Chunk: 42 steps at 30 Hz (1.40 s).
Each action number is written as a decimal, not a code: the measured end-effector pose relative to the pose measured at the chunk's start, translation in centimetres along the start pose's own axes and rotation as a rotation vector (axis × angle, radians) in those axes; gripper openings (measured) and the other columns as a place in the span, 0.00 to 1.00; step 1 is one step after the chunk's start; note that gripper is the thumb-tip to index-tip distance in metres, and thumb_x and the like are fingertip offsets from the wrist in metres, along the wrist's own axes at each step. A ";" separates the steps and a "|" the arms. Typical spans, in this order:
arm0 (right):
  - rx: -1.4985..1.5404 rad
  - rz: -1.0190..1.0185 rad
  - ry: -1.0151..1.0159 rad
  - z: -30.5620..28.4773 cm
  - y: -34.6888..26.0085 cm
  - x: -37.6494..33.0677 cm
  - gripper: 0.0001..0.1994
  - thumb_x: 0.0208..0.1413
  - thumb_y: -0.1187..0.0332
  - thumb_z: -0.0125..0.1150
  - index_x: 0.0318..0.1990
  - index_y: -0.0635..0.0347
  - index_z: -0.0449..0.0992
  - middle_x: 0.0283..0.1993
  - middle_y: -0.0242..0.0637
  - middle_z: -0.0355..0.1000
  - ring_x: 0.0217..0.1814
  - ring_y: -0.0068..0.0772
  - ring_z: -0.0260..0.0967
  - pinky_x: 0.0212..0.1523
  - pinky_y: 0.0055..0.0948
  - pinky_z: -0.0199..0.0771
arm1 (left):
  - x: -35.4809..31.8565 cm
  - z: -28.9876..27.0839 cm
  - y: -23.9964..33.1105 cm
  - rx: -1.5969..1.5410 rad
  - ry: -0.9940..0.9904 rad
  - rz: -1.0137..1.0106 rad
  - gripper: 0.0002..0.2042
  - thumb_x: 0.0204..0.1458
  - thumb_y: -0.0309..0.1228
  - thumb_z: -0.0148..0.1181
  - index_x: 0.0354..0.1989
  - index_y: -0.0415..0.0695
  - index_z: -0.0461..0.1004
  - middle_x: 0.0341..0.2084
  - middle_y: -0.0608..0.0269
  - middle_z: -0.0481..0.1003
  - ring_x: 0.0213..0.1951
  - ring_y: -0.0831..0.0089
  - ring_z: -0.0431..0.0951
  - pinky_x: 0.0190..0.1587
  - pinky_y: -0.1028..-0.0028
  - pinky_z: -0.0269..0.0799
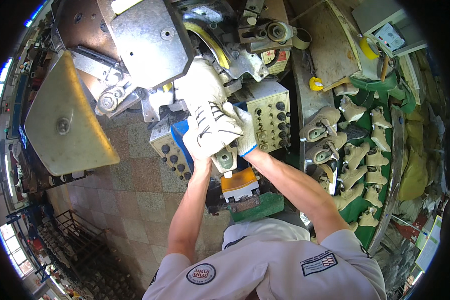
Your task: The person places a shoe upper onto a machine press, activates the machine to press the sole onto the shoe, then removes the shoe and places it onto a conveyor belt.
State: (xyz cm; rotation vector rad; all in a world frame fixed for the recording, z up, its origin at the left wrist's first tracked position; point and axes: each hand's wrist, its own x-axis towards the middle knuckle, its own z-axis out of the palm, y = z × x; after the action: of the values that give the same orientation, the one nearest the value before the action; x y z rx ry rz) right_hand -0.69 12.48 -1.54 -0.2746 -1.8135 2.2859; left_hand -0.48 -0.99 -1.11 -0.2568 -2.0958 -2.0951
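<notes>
The left forearm rises steeply from the lower middle of the frame, while the right forearm slants up and leftward from the lower right. They converge near the centre, where the left hand, washed out by glare, and the gloved right hand face each other, gripping.

Left hand and right hand: I count two.
Held shoe: one.
Racked shoes: more than ten; overlap prevents my exact count.
Knobbed panels: two visible on my feed.
Shirt patches: two.
</notes>
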 end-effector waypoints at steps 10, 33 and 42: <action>-0.073 -0.030 -0.046 -0.5 -2.4 -0.3 0.24 0.69 0.51 0.54 0.39 0.69 0.78 0.28 0.41 0.76 0.31 0.23 0.68 0.34 0.30 0.71 | -0.9 0.0 1.0 -0.151 0.005 -0.188 0.20 0.61 0.36 0.53 0.52 0.30 0.77 0.50 0.55 0.79 0.52 0.66 0.77 0.60 0.70 0.68; -0.319 0.140 -0.199 -5.1 -1.9 -3.0 0.28 0.66 0.46 0.55 0.44 0.69 0.79 0.23 0.42 0.73 0.27 0.30 0.68 0.30 0.34 0.69 | -4.7 -1.4 0.2 -0.090 0.085 -0.427 0.22 0.68 0.41 0.44 0.49 0.33 0.78 0.44 0.57 0.80 0.45 0.71 0.79 0.49 0.69 0.74; -0.174 0.090 0.224 -12.3 -9.7 -10.6 0.19 0.67 0.61 0.57 0.53 0.72 0.77 0.45 0.45 0.81 0.45 0.30 0.78 0.46 0.26 0.76 | -17.7 -5.4 -4.8 0.534 0.171 -0.675 0.18 0.61 0.34 0.59 0.53 0.33 0.75 0.40 0.56 0.81 0.41 0.68 0.81 0.45 0.68 0.76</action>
State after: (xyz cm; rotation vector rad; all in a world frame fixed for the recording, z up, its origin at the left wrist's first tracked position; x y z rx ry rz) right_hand 13.35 23.16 5.30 -0.6260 -1.9176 2.0570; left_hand 15.56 -6.49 -9.98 0.7620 -2.7647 -1.6097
